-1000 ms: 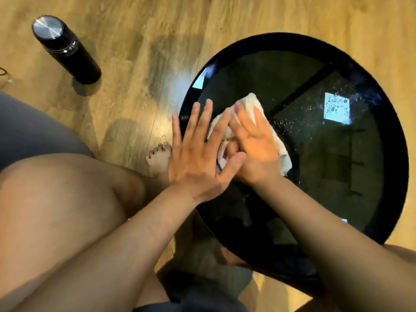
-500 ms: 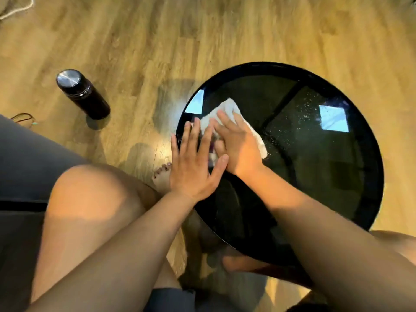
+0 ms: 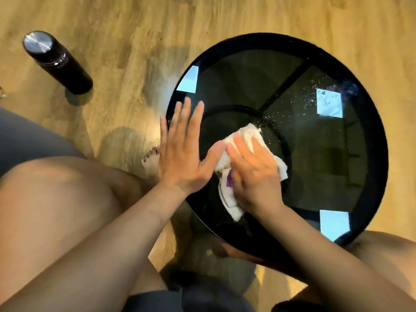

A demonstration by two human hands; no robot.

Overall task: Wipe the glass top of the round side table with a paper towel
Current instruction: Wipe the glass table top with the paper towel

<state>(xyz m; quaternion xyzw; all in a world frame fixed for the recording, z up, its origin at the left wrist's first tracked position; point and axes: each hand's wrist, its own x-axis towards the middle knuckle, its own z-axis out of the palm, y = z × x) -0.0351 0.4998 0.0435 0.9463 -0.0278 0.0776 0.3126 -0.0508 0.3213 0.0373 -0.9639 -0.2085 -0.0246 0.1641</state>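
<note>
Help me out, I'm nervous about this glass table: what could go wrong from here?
The left hand lies flat on the glass top near its rim and may leave prints. The droplets at the far right lie beyond the paper towel under the right hand and could dry into spots. Pressing off-centre might tip the table.

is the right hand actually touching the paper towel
Touching. The head view shows the right hand lying flat on the paper towel, pressing it onto the glass top, with towel showing around it.

Open glass top (image 3: pixel 247 86) far and right, left hand (image 3: pixel 180 158) flat at near-left rim, bottle (image 3: pixel 58 61) well apart
</note>
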